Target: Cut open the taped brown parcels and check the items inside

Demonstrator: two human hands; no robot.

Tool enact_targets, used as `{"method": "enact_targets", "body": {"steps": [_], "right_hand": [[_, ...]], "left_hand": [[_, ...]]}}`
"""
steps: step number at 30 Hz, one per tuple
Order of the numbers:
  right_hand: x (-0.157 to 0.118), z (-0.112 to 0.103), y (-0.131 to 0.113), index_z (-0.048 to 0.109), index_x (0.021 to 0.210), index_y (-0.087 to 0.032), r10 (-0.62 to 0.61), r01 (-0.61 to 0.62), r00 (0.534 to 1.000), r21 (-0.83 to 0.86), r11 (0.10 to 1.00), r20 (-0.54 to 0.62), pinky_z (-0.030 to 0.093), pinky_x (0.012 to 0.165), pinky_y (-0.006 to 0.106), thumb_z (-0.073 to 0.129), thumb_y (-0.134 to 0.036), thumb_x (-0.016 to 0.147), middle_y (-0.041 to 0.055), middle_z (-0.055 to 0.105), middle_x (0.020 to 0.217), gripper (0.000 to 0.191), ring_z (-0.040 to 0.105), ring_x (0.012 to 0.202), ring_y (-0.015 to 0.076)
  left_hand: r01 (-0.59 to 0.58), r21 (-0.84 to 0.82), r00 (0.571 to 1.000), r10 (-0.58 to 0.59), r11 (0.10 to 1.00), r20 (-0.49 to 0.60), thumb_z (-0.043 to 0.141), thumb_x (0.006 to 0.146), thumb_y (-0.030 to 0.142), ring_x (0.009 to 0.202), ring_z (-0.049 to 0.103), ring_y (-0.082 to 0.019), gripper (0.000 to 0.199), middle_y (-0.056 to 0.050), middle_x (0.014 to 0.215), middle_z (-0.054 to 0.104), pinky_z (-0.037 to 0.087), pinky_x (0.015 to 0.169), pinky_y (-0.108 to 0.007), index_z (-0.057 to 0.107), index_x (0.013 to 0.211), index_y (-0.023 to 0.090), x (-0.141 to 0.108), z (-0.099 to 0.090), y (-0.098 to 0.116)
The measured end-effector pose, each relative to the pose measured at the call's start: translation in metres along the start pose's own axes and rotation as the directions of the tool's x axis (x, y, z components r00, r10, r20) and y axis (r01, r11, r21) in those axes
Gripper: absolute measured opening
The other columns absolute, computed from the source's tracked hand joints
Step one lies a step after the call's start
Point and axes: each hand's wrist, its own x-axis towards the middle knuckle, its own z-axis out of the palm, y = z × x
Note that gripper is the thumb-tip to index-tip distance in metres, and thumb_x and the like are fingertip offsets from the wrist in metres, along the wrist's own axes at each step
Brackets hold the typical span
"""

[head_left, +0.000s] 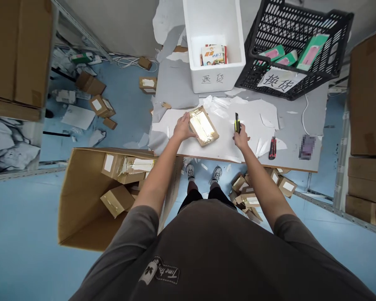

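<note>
My left hand grips the left side of a small cardboard box with a white label under shiny tape. The box lies at a slant on the worktable. To its right, my right hand is wrapped round a black and yellow utility knife, which points away from me and is apart from the box. A red and black utility knife rests on the table further right. Scraps of white paper lie just beyond the box.
Behind stand a white foam bin with small packets and a black plastic crate holding green and pink boxes. A large open carton of parcels is at my left. Several small boxes lie on the floor below the table.
</note>
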Motion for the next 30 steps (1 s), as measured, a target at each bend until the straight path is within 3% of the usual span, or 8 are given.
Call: {"method": "enact_targets", "body": {"steps": [1, 3, 7, 11, 15, 20, 24, 30], "right_hand": [[0.007, -0.004, -0.021, 0.022, 0.171, -0.006, 0.055, -0.056, 0.998, 0.077, 0.995, 0.009, 0.057, 0.086, 0.036, 0.032, -0.017, 0.106, 0.0125, 0.081, 0.106, 0.067, 0.076, 0.088, 0.0257], [0.019, -0.008, -0.066, 0.028, 0.172, -0.018, -0.033, 0.028, 0.998, 0.111, 0.993, 0.044, 0.060, 0.088, 0.038, 0.037, -0.029, 0.111, 0.0079, 0.081, 0.112, 0.063, 0.077, 0.090, 0.0263], [0.032, 0.001, -0.143, 0.039, 0.172, -0.020, -0.196, 0.214, 0.970, -0.125, 0.969, 0.144, 0.058, 0.104, 0.048, 0.048, -0.037, 0.112, 0.0148, 0.079, 0.134, 0.064, 0.075, 0.115, 0.0370], [0.033, 0.015, -0.181, 0.035, 0.177, -0.019, -0.178, 0.245, 0.954, -0.292, 0.924, 0.240, 0.055, 0.108, 0.050, 0.049, -0.032, 0.111, 0.0185, 0.075, 0.143, 0.068, 0.072, 0.125, 0.0394], [0.033, 0.023, -0.195, 0.029, 0.181, -0.020, -0.110, 0.215, 0.956, -0.400, 0.891, 0.270, 0.054, 0.109, 0.049, 0.049, -0.028, 0.111, 0.0223, 0.076, 0.137, 0.073, 0.072, 0.125, 0.0389], [0.035, 0.025, -0.198, 0.025, 0.182, -0.017, -0.092, 0.230, 0.951, -0.477, 0.848, 0.294, 0.054, 0.109, 0.047, 0.068, -0.029, 0.103, 0.0252, 0.076, 0.134, 0.090, 0.072, 0.128, 0.0397], [0.028, 0.016, -0.194, 0.031, 0.179, -0.018, -0.072, 0.238, 0.937, -0.477, 0.846, 0.341, 0.055, 0.107, 0.045, 0.077, -0.033, 0.100, 0.0254, 0.077, 0.135, 0.092, 0.073, 0.128, 0.0397], [-0.001, 0.000, -0.183, 0.049, 0.168, -0.017, -0.016, 0.263, 0.904, -0.526, 0.809, 0.427, 0.060, 0.099, 0.042, 0.077, -0.033, 0.097, 0.0247, 0.077, 0.132, 0.078, 0.075, 0.126, 0.0394]], "left_hand": [[0.049, -0.001, 0.999, -0.049, 0.999, -0.014, 0.101, 0.061, 0.075, 0.175, 0.006, -0.045, 0.162, -0.014, 0.190, 0.012, 0.021, 0.142, -0.052, 0.008, 0.183, 0.022, -0.006, 0.006, 0.006], [0.102, 0.004, 0.994, -0.102, 0.995, -0.028, 0.098, 0.061, 0.080, 0.174, 0.001, -0.048, 0.158, -0.012, 0.190, 0.013, 0.026, 0.140, -0.059, 0.014, 0.183, 0.025, -0.013, 0.014, 0.016], [0.125, -0.009, 0.992, -0.125, 0.992, -0.026, 0.093, 0.064, 0.083, 0.173, -0.007, -0.051, 0.152, -0.012, 0.190, 0.011, 0.028, 0.136, -0.067, 0.018, 0.182, 0.026, -0.016, 0.018, 0.030], [0.146, -0.026, 0.989, -0.146, 0.989, 0.006, 0.097, 0.066, 0.073, 0.173, -0.008, -0.050, 0.148, -0.011, 0.190, 0.008, 0.024, 0.137, -0.070, 0.018, 0.183, 0.027, -0.015, 0.014, 0.036], [0.141, -0.073, 0.990, -0.141, 0.987, 0.012, 0.098, 0.065, 0.073, 0.173, -0.005, -0.051, 0.147, -0.011, 0.190, 0.009, 0.024, 0.136, -0.073, 0.021, 0.182, 0.029, -0.014, 0.017, 0.036], [0.124, -0.117, 0.992, -0.124, 0.985, 0.007, 0.096, 0.062, 0.079, 0.173, -0.004, -0.051, 0.147, -0.009, 0.191, 0.009, 0.029, 0.134, -0.073, 0.024, 0.181, 0.033, -0.012, 0.020, 0.034], [0.158, -0.096, 0.987, -0.154, 0.983, 0.052, 0.099, 0.064, 0.072, 0.173, -0.005, -0.053, 0.147, -0.008, 0.191, 0.006, 0.026, 0.134, -0.075, 0.021, 0.182, 0.032, -0.012, 0.016, 0.038], [0.167, -0.100, 0.986, -0.163, 0.981, 0.042, 0.103, 0.059, 0.067, 0.172, -0.004, -0.054, 0.148, -0.008, 0.190, 0.009, 0.027, 0.132, -0.078, 0.027, 0.181, 0.033, -0.011, 0.015, 0.038]]}}
